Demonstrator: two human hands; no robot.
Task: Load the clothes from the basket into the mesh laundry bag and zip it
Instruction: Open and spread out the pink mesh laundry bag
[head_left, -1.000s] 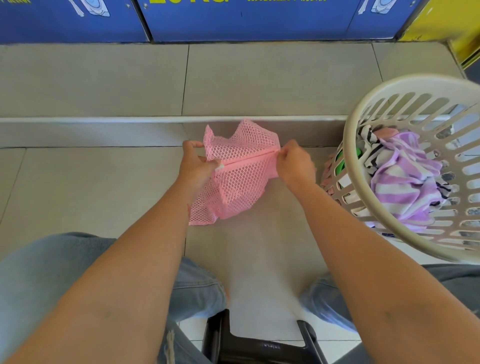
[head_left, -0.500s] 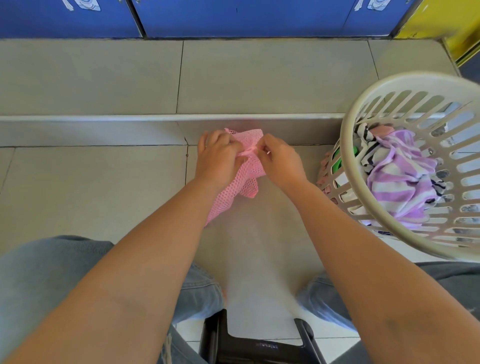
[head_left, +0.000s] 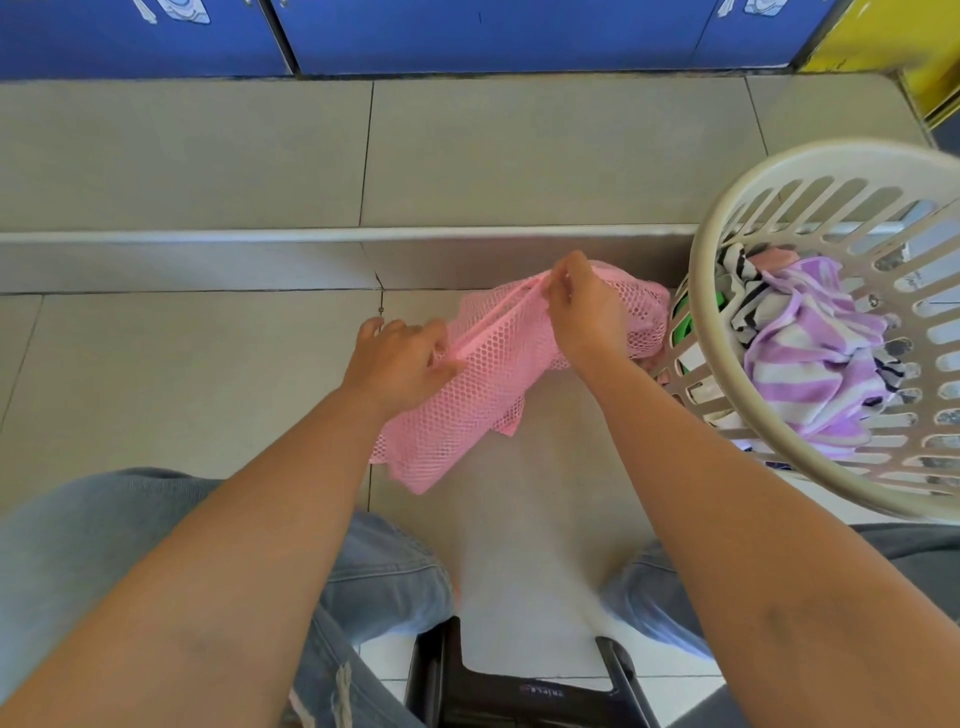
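So far the loading looks not yet begun: the pink mesh laundry bag appears empty and limp, held in the air over the tiled floor ahead of the knees. The left hand pinches the nearer end of the zipper band; the right hand pinches it farther up, both grips clenched on the bag. Its long axis runs from 7 o'clock up to 1 o'clock, toward the basket at 3 o'clock, where the clothes remain piled. Opening, filling and zipping seem left.
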